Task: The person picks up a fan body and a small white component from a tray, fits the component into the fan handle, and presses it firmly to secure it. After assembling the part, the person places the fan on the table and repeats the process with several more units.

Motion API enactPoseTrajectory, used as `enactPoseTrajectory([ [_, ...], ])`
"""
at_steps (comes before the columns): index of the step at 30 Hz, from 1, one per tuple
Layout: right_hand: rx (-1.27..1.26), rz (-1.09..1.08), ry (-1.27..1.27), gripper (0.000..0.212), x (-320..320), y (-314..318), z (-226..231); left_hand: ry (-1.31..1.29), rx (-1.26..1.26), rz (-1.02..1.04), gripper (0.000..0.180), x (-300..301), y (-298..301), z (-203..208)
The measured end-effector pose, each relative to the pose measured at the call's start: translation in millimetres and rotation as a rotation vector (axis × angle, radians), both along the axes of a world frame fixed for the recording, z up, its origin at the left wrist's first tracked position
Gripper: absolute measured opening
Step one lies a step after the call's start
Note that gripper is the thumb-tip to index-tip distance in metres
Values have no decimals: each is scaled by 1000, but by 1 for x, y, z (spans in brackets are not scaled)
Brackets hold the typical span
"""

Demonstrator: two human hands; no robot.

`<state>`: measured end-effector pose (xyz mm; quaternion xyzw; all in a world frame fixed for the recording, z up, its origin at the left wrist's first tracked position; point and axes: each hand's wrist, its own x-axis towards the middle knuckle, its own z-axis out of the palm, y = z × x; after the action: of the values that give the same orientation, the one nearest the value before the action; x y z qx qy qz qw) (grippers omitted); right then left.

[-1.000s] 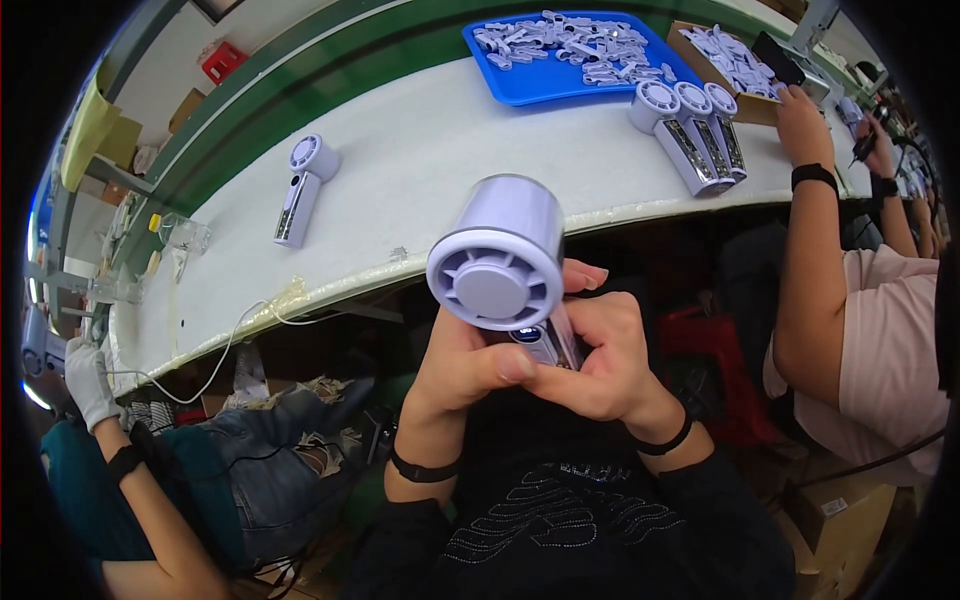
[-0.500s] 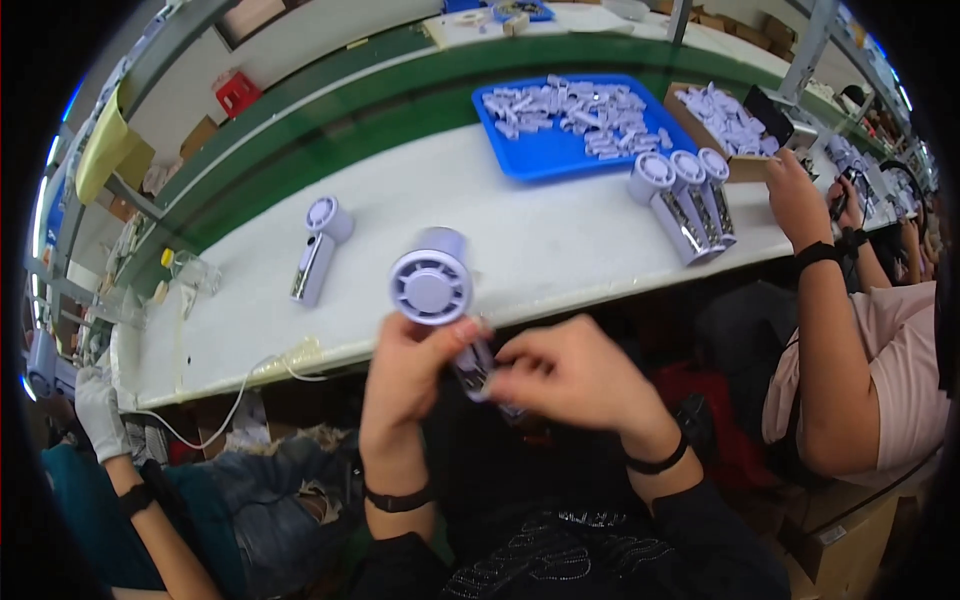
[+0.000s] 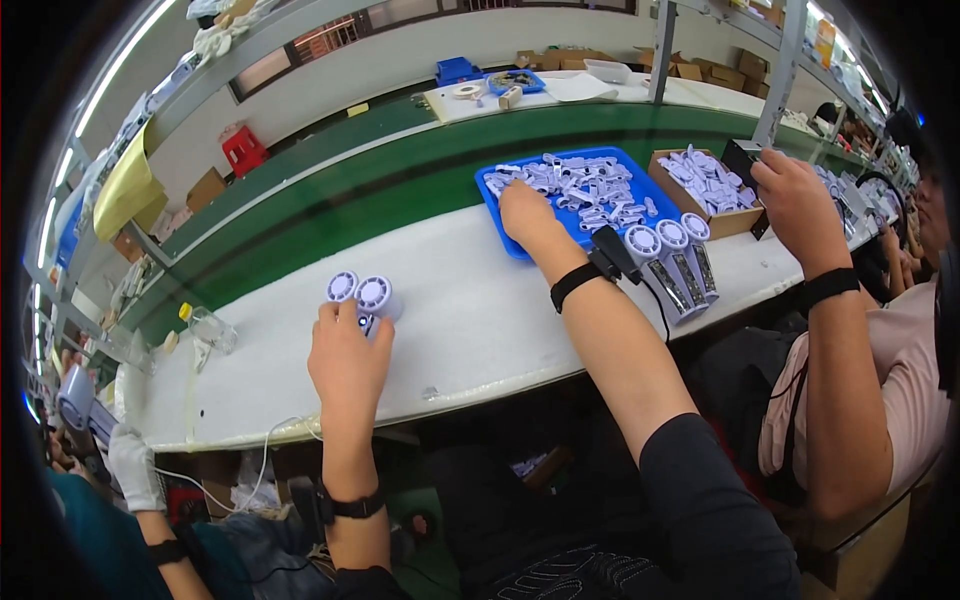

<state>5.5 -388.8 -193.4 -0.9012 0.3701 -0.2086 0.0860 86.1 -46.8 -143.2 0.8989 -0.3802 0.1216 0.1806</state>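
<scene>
Two pale purple handheld fans stand close together on the left of the white table. My left hand (image 3: 345, 355) is closed around the handle of the nearer fan (image 3: 374, 294), thumb on its right side. Just behind it sits the other fan (image 3: 341, 286), its handle mostly hidden by my hand. Farther right, my right hand (image 3: 526, 216) reaches into the left side of a blue tray (image 3: 514, 247). Small purple plastic pieces (image 3: 585, 188) fill that tray. My right fingertips are down among the pieces, and the hand's own back hides them.
Three fans (image 3: 672, 262) with uncovered handles lie beside my right forearm. A cardboard box (image 3: 722, 226) of purple pieces stands right of the tray. A co-worker's hand (image 3: 797, 205) is beyond it. At the left are a bottle (image 3: 210, 328) and a co-worker's gloved hand (image 3: 136, 468).
The fan I held in both hands is now at the table's left, beside the other fan, with my left hand. My right hand has let go of it and moved into the tray.
</scene>
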Motion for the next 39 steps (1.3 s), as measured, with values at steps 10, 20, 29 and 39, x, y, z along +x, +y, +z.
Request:
enactPoseTrajectory([
  [10, 2, -8, -628, 37, -96, 86, 23, 114, -429, -441, 33, -52, -35, 23],
  [20, 781, 36, -1330, 42, -271, 226, -12, 261, -351, -1230, 61, -123, -264, -33],
  [29, 518, 235, -1183, 29, -235, 204, -3, 253, -310, -845, 62, -45, -75, 4],
  [39, 295, 430, -789, 17, -128, 226, -16, 319, -237, -625, 61, -18, 18, -13],
])
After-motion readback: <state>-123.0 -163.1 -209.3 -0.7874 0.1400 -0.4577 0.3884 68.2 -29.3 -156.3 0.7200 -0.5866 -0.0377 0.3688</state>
